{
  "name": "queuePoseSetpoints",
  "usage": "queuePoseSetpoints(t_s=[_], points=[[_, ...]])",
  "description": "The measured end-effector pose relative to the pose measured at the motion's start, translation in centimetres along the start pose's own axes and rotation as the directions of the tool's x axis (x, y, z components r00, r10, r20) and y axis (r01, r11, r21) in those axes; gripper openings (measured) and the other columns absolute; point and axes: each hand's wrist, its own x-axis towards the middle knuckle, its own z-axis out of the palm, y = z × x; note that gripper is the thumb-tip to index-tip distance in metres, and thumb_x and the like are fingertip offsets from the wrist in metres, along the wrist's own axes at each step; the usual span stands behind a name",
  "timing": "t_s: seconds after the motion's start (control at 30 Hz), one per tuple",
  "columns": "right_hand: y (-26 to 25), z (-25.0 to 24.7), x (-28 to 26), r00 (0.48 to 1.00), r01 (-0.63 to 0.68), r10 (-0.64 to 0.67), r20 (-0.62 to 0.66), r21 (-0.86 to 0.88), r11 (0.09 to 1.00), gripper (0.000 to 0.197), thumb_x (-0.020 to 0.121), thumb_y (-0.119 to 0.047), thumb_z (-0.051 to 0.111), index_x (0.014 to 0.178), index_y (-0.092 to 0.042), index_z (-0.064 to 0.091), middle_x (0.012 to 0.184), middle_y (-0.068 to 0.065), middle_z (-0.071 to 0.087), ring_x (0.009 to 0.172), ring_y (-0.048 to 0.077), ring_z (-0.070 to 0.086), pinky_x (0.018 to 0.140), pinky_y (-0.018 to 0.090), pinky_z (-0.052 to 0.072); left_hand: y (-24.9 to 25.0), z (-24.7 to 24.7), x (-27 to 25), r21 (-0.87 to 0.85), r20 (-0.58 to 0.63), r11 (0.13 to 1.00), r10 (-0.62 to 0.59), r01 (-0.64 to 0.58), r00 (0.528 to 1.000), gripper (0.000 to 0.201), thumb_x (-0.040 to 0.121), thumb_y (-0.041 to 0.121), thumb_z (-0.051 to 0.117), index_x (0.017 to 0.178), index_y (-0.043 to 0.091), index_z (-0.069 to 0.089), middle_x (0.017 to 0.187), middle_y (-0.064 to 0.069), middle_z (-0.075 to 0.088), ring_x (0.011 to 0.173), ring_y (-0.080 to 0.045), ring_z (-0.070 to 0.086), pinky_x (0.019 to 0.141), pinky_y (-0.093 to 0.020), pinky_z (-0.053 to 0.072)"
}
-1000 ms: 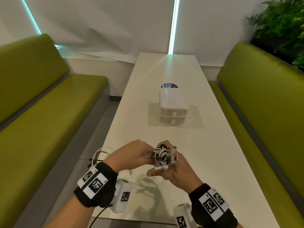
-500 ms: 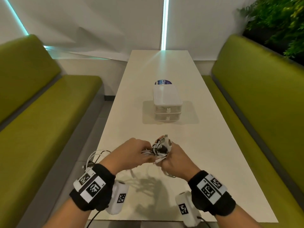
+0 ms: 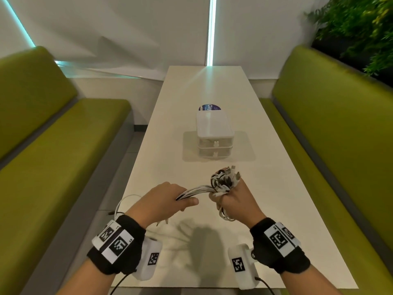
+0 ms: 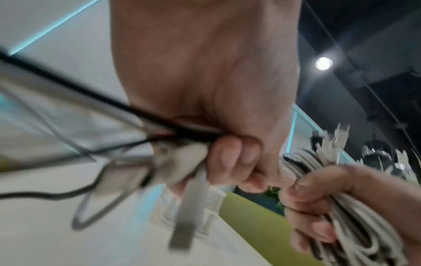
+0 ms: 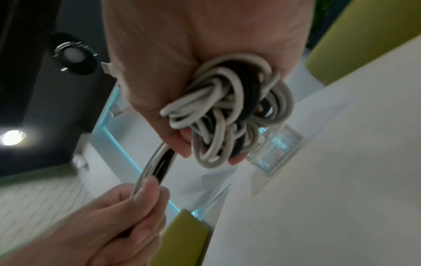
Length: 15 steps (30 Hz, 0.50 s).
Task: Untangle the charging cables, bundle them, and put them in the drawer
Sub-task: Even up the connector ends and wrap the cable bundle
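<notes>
A bundle of white and black charging cables [image 3: 223,180] is wound into a coil that my right hand [image 3: 231,201] grips above the near part of the table; several plugs stick up from its top. In the right wrist view the coil [image 5: 230,111] fills the curled fingers. A straight run of cable strands [image 3: 194,191] stretches left from the coil to my left hand [image 3: 170,201], which grips them in a fist. Loose cable ends [image 4: 187,207] hang blurred below that fist. A white two-drawer box [image 3: 214,136] stands mid-table, both drawers closed.
The long white table [image 3: 276,209] runs away from me between two green benches [image 3: 53,167]. A round blue sticker [image 3: 209,107] lies behind the drawer box. More cable loops [image 3: 125,201] hang off the table's left edge. Green plants [image 3: 361,28] stand at the back right.
My hands have moved apart: the left pulled a run of strands out to the left, and the right turned the coil so the plugs point up. The view shifted slightly.
</notes>
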Motion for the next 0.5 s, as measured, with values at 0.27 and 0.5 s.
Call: queuePoseSetpoints(t_s=[0.27, 0.5], points=[[0.0, -0.3, -0.5, 0.989, -0.14, 0.145, 0.005, 0.31, 0.94, 0.016, 0.085, 0.008, 0.064, 0.09, -0.007, 0.058, 0.065, 0.02, 0.061, 0.052, 0.028, 0.061, 0.054, 0.03, 0.051, -0.3, 0.0, -0.1, -0.314, 0.06, 0.949, 0.031, -0.011, 0.998, 0.042, 0.09, 0.047, 0.061, 0.059, 0.019, 0.057, 0.049, 0.008, 0.058, 0.047, -0.01, 0.058, 0.056, -0.023, 0.046], [0.8, 0.1, 0.0, 0.991, -0.114, 0.119, -0.053, 0.079, 0.99, 0.014, 0.082, 0.001, 0.062, 0.08, -0.004, 0.049, 0.057, 0.01, 0.051, 0.045, 0.024, 0.057, 0.053, 0.038, 0.049, 1.7, 1.6, -0.1, -0.19, -0.149, 0.975, 0.083, -0.111, 0.985, 0.045, 0.099, 0.054, 0.033, 0.065, 0.025, 0.042, 0.052, 0.003, 0.052, 0.049, -0.011, 0.047, 0.057, -0.028, 0.038]])
